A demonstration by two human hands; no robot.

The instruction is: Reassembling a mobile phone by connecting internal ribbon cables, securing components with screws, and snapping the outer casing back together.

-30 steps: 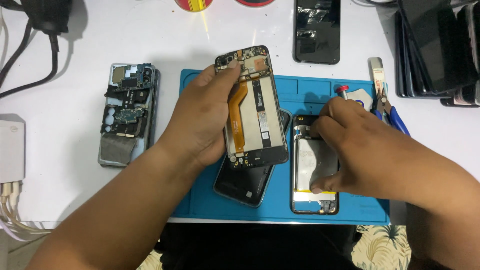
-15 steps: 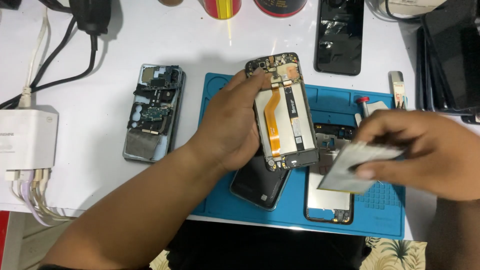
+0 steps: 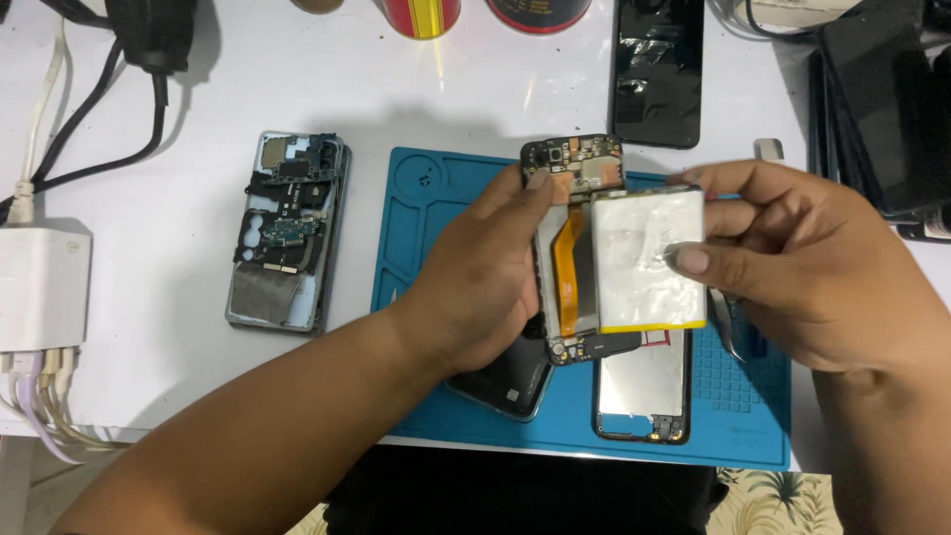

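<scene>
Battery (image 3: pixel 649 260), a flat silvery pack with a yellow strip along its lower edge, is held up above the blue mat (image 3: pixel 426 297), its broad face turned up toward the person and its long axis running away from them, yellow end nearest. The right hand (image 3: pixel 792 267) is closed on it, thumb pressed flat on the face and fingers behind the right edge. The pack's left edge overlaps an opened phone frame (image 3: pixel 575 248), just beside the orange flex cable that runs down the frame's middle.

That frame stands lengthwise too, camera end away from the person, slightly tilted. The left hand (image 3: pixel 485 287) grips it from the left side, fingers wrapped over the edge and one fingertip up near the camera end. Both forearms come in from the near edge of the bench (image 3: pixel 198 119), the left slanting up from the lower left.

Under the hands on the mat lie a dark phone back (image 3: pixel 505 381), angled, and a second frame (image 3: pixel 642 396) lying straight. Metal tweezers (image 3: pixel 728 332) show partly under the right hand. Left of the mat rests a stripped phone (image 3: pixel 285 230) with its boards showing. Farther back lie a black phone (image 3: pixel 656 69) and two cans (image 3: pixel 421 15); a white charger (image 3: pixel 40 287) with cables sits at the left edge, and dark screens (image 3: pixel 882 109) are stacked at the right.
</scene>
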